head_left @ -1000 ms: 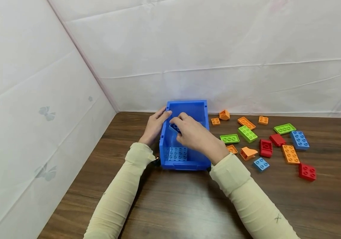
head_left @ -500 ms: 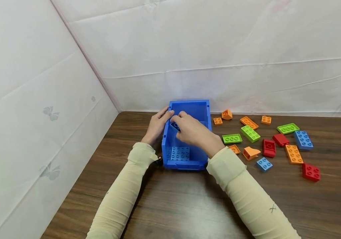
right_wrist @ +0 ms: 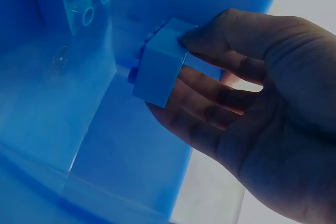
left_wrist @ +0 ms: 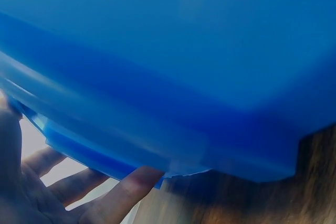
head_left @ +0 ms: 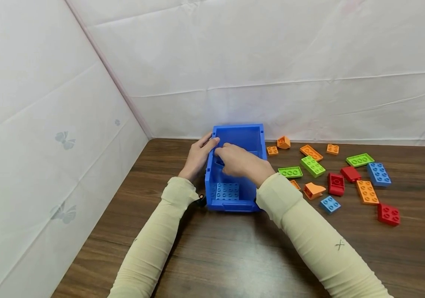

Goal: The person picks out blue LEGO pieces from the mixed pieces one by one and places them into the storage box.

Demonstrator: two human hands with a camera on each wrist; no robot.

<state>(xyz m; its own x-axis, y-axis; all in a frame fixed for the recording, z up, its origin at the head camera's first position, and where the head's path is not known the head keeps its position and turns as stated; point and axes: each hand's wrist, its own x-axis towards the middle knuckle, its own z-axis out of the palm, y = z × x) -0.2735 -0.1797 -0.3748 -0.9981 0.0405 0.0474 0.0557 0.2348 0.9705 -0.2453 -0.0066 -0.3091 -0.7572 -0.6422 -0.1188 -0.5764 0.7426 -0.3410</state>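
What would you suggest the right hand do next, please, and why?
I'd probably set the blue toy brick down inside the blue bin: the right hand pinches it between the walls, and another studded piece lies in there.

A dark wood-grain tabletop (head_left: 216, 252) carries a soft patch of glare (head_left: 231, 244) at its near middle. White sheeting, creased crosswise, forms the far wall (head_left: 290, 49); another white sheet makes the left wall (head_left: 22, 74). A pinkish seam (head_left: 102, 61) joins them, slanting down toward the tabletop's far left corner. Grey butterfly prints (head_left: 65, 140) mark the left wall.
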